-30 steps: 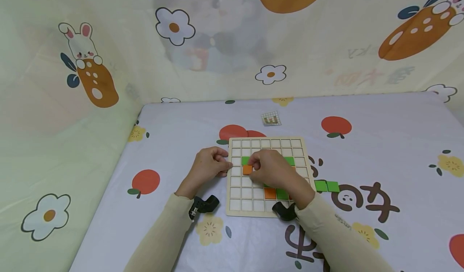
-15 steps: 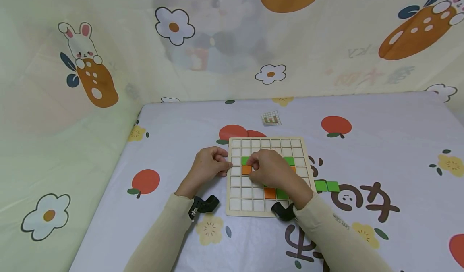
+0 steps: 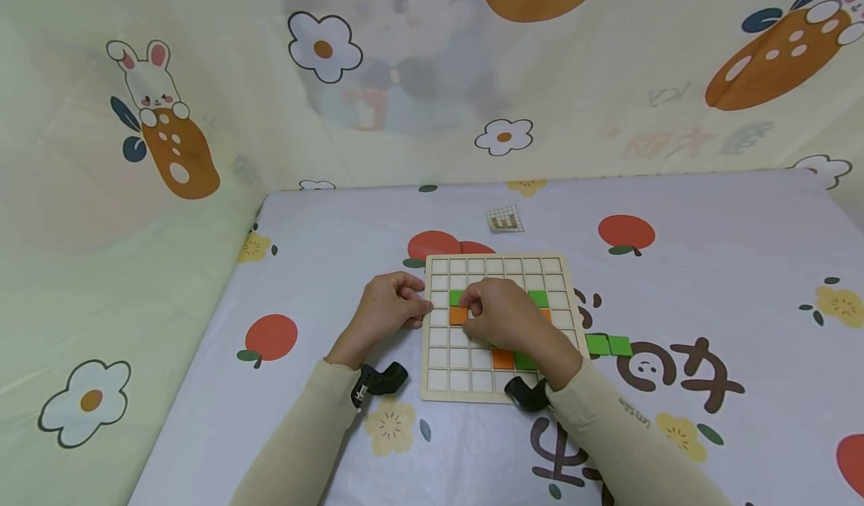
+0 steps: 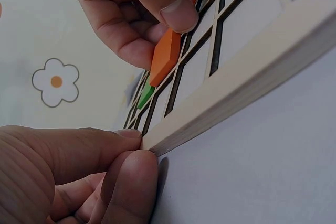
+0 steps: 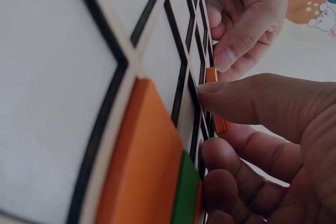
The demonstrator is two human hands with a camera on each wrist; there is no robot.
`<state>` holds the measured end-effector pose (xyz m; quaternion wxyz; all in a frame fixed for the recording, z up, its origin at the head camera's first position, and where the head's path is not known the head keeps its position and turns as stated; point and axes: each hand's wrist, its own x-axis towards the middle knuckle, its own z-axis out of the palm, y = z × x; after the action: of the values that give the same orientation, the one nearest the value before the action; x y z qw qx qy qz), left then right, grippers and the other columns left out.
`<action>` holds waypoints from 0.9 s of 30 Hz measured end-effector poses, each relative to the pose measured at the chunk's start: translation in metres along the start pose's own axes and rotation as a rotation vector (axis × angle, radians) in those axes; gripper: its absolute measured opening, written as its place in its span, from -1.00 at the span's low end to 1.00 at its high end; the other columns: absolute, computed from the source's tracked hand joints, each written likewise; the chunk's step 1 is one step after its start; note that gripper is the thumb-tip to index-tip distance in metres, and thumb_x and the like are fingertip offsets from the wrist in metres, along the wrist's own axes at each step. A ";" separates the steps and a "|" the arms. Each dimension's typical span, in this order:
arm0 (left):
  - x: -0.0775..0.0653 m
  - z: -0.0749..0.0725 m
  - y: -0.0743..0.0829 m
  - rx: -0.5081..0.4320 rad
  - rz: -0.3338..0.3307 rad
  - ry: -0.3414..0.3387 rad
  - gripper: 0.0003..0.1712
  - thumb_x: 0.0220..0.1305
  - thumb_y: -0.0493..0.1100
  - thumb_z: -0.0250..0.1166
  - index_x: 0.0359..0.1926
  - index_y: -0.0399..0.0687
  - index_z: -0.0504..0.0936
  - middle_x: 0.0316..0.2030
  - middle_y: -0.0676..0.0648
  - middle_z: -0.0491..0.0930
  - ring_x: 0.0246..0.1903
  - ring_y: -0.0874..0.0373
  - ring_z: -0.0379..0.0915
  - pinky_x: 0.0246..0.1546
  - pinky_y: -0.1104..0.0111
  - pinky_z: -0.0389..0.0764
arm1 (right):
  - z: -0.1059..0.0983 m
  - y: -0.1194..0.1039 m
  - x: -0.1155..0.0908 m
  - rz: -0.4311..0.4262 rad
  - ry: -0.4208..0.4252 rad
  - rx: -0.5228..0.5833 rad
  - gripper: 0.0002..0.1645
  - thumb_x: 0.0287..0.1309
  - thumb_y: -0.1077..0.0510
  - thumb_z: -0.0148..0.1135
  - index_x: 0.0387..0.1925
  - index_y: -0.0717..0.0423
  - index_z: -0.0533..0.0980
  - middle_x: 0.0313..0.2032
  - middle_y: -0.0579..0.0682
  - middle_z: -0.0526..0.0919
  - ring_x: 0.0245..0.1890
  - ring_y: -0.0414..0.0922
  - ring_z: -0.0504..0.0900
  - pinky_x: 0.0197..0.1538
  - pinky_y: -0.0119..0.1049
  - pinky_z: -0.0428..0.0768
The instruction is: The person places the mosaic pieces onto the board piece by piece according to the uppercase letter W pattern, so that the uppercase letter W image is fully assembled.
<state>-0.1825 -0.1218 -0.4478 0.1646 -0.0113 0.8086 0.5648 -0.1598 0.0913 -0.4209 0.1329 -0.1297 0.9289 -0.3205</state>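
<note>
A square wooden grid board (image 3: 460,381) lies on the table with green and orange square tiles in some cells. My left hand (image 3: 386,309) pinches its left edge between thumb and forefinger, the thumb low against the side in the left wrist view. Over the board's middle, my right hand (image 3: 509,317) holds an orange tile (image 4: 166,57) between thumb and forefinger. That tile sits at a cell just below a green tile (image 3: 456,297) and looks slightly raised in the left wrist view. Another orange tile (image 3: 502,359) and a green tile (image 3: 525,361) lie nearer the front, partly under the right wrist.
Two loose green tiles (image 3: 609,345) lie side by side right of the board. A small printed pattern card (image 3: 505,220) rests behind it. The table (image 3: 324,266) has a patterned cloth, with printed curtains (image 3: 223,101) at the back and left.
The orange tile in my right hand has shifted slightly left and settled squarer under the green one. The right hand moved a little left with it; the left hand stayed put.
</note>
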 end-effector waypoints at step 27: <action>0.002 0.000 -0.002 -0.011 -0.013 0.001 -0.66 0.21 -0.37 0.51 -0.01 -0.28 0.64 -0.40 -0.10 0.65 -0.53 0.18 0.63 -0.43 0.38 0.78 | 0.000 0.000 0.000 0.005 0.003 -0.005 -0.80 0.02 0.27 0.42 -0.25 0.07 0.67 -0.53 -0.08 0.47 -0.47 -0.12 0.43 -0.40 -0.29 0.34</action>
<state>-0.1838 -0.1225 -0.4500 0.1679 -0.0178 0.8054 0.5681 -0.1593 0.0908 -0.4209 0.1320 -0.1271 0.9302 -0.3181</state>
